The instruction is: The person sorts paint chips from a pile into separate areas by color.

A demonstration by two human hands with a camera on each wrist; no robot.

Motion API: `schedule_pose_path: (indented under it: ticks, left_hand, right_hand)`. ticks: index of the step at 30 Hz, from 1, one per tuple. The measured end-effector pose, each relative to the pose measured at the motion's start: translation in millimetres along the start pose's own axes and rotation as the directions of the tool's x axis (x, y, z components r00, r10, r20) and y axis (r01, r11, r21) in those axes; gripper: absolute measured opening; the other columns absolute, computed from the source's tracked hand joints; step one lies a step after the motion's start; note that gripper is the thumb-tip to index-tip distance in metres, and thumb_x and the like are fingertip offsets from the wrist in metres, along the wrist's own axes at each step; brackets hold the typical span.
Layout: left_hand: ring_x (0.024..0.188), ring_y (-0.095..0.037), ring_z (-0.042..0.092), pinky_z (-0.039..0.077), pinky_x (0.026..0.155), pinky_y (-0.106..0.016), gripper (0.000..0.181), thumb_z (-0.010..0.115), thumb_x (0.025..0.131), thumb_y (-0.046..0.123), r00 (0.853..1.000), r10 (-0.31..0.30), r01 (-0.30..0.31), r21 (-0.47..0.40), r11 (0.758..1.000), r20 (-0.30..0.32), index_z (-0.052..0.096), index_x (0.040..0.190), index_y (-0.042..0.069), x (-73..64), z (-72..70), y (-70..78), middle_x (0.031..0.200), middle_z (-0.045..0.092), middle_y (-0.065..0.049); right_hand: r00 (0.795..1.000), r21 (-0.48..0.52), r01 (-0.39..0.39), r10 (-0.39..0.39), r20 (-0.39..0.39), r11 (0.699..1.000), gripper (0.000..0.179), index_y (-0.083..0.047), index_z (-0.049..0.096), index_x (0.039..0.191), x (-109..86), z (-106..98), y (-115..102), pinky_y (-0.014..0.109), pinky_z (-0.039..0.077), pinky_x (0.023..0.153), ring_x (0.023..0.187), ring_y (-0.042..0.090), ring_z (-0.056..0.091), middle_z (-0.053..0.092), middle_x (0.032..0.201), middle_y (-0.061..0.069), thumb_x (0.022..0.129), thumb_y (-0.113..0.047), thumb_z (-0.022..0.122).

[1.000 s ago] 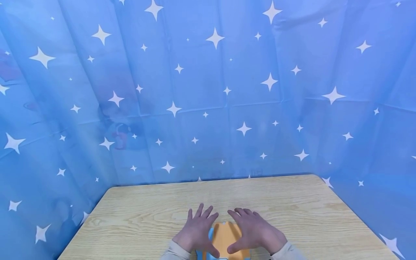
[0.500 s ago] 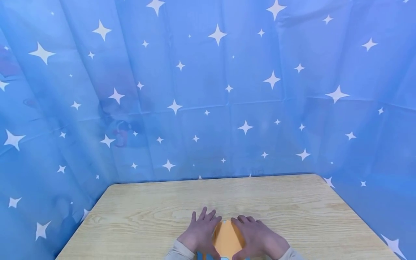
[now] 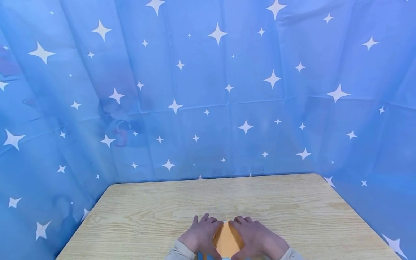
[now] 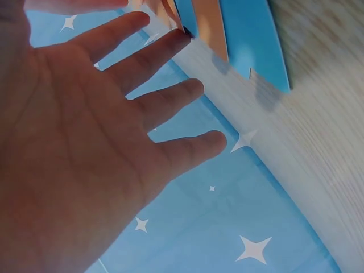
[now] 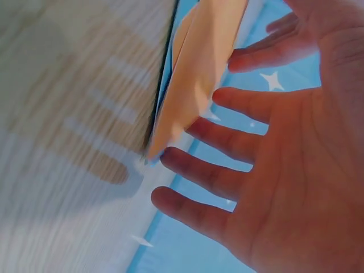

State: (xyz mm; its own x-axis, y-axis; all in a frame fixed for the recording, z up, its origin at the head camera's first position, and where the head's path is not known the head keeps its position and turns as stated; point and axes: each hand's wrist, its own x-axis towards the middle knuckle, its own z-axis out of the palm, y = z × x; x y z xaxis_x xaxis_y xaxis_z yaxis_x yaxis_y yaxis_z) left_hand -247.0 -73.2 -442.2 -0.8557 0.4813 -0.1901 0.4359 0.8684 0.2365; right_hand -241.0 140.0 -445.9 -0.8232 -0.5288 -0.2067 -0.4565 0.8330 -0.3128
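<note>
An orange sheet-like piece (image 3: 226, 243) lies between both hands at the table's near side, over blue parts (image 3: 200, 256). My left hand (image 3: 202, 236) flanks it on the left, fingers spread and mostly straight, forefinger and thumb along its side. In the left wrist view, a blue flap (image 4: 253, 48) and an orange strip (image 4: 210, 28) jut beyond the fingertips. On the other side is my right hand (image 3: 256, 236). The right wrist view has its fingertips at the edge of an orange flap (image 5: 196, 74), a blue layer (image 5: 166, 74) behind it. The near end is cut off by the frame.
The wood-grain table (image 3: 156, 209) stretches away beyond the hands to rounded far corners. A blue cloth with white stars (image 3: 195, 86) hangs behind the table and along both sides.
Both hands have drawn closer together around the orange piece, and their fingers have come in against its sides. The left fingers are less spread. The head view has shifted slightly.
</note>
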Motion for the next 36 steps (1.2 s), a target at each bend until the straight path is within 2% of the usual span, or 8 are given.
schedule_pose_path:
  ticks: [7, 16, 25, 31, 36]
  left_hand:
    - [0.143, -0.037, 0.044, 0.036, 0.111, -0.069, 0.088, 0.095, 0.065, 0.046, 1.0, -0.002, 0.002, 0.012, 1.0, -0.014, 0.058, 0.143, 0.027, 0.0, -0.6, 2.0, 0.139, 0.059, 0.005]
    - [0.147, -0.035, 0.04, 0.037, 0.112, -0.066, 0.105, 0.094, 0.063, 0.049, 0.999, 0.039, -0.039, 0.005, 0.999, -0.013, 0.046, 0.153, 0.023, -2.6, -1.2, 5.5, 0.154, 0.049, 0.003]
    - [0.144, -0.033, 0.043, 0.038, 0.111, -0.066, 0.111, 0.095, 0.062, 0.047, 0.996, 0.082, -0.083, -0.041, 0.996, -0.046, 0.042, 0.155, 0.017, -3.6, 1.9, 6.5, 0.148, 0.054, 0.006]
    - [0.142, -0.03, 0.047, 0.041, 0.11, -0.064, 0.111, 0.095, 0.063, 0.049, 0.995, 0.083, -0.085, -0.04, 0.996, -0.048, 0.042, 0.155, 0.017, -3.0, 4.3, 6.5, 0.146, 0.055, 0.008]
    - [0.139, -0.023, 0.049, 0.042, 0.108, -0.063, 0.11, 0.094, 0.063, 0.049, 0.995, 0.09, -0.091, -0.032, 0.995, -0.047, 0.043, 0.154, 0.017, -1.7, 4.8, 6.8, 0.143, 0.057, 0.01]
  right_hand:
    - [0.999, 0.013, 0.035, -0.034, -0.021, 0.999, 0.093, -0.017, 0.049, 0.151, -4.3, 1, -4, 0.064, 0.044, 0.102, 0.13, 0.036, 0.05, 0.052, 0.144, 0.007, 0.078, -0.066, 0.078]
    - [0.996, -0.017, 0.086, -0.087, -0.031, 0.996, 0.1, -0.021, 0.043, 0.155, -3.7, 2, -8, 0.063, 0.046, 0.1, 0.127, 0.029, 0.052, 0.053, 0.142, 0.0, 0.076, -0.074, 0.073]
    - [0.99, -0.009, 0.121, -0.122, -0.066, 0.993, 0.108, -0.018, 0.041, 0.156, -4.4, 2, -12, 0.068, 0.042, 0.104, 0.135, 0.032, 0.05, 0.047, 0.152, 0.004, 0.072, -0.077, 0.075]
    - [0.99, 0.045, 0.136, -0.135, -0.033, 0.99, 0.107, -0.02, 0.037, 0.158, -4.2, 0, -10, 0.07, 0.04, 0.105, 0.139, 0.035, 0.047, 0.042, 0.157, 0.005, 0.075, -0.074, 0.075]
    - [0.988, 0.036, 0.15, -0.149, -0.038, 0.988, 0.106, -0.019, 0.038, 0.157, -4.1, 1, -9, 0.068, 0.041, 0.105, 0.138, 0.034, 0.047, 0.043, 0.156, 0.005, 0.075, -0.075, 0.074]
